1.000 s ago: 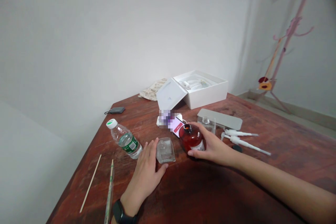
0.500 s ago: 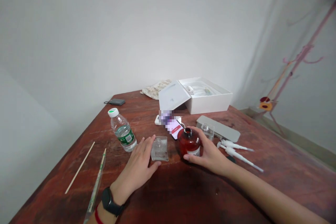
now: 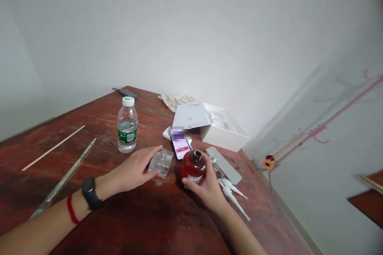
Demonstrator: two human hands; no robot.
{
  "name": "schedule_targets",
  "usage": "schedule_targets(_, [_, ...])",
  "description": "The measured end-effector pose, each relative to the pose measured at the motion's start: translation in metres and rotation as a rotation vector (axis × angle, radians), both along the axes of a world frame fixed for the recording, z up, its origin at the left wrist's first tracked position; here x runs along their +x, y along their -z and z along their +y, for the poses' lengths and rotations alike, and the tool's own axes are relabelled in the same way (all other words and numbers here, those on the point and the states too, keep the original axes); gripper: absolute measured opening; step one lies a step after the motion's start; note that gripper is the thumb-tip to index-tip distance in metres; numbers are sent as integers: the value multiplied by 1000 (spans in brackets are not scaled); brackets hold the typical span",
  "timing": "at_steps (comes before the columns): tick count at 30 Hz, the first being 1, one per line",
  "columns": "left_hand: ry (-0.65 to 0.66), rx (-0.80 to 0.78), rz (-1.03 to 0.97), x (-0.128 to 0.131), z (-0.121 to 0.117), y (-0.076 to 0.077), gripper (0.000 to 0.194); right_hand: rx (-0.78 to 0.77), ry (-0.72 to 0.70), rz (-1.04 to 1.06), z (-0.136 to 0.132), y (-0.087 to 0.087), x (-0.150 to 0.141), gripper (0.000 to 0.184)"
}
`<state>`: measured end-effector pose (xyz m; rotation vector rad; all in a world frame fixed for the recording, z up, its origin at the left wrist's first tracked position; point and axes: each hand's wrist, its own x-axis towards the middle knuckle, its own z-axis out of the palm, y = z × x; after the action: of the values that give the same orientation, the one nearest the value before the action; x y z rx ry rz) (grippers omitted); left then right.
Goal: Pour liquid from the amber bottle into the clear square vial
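Observation:
My right hand (image 3: 209,189) is wrapped round an uncapped amber bottle (image 3: 191,169) with a white label, which stands upright on the table. To its left, my left hand (image 3: 139,169) has its thumb and fingers about the side of a small square clear glass bottle (image 3: 164,162). The mouth of this glass bottle faces up, and the two bottles are a short gap apart. Behind the right hand's fingers another small clear glass bottle (image 3: 213,162) is partly hidden. White pump dispensers (image 3: 231,193) with long tubes lie right of my right hand.
A water bottle (image 3: 127,129) stands left of centre. A thin wooden stick (image 3: 54,148) and wrapped chopsticks (image 3: 70,173) lie at left. Behind my hands are a phone (image 3: 182,150), an open white box (image 3: 223,137), a grey case (image 3: 229,169) and a patterned cloth (image 3: 173,101).
The view has tilted and turned, so everything appears shifted and rotated. My hands stay at the same two bottles, and the left thumb now rests against the clear glass bottle.

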<state>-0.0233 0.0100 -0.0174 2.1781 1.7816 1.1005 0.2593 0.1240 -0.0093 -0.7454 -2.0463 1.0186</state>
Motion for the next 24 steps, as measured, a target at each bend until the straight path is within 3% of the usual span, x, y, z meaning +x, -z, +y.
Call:
schedule_targets(12, [11, 29, -58, 4, 0, 3, 68, -35, 16, 15, 10, 14, 2, 95])
schedule_targets(18, [39, 110, -78, 5, -2, -3, 78, 12, 52, -2, 6, 11, 3, 94])
schedule_targets(21, [90, 179, -118, 8, -3, -14, 67, 14, 34, -25, 3, 7, 3, 92])
schedule_targets(24, [107, 270, -148, 11, -4, -26, 40, 14, 30, -25, 2, 6, 3, 92])
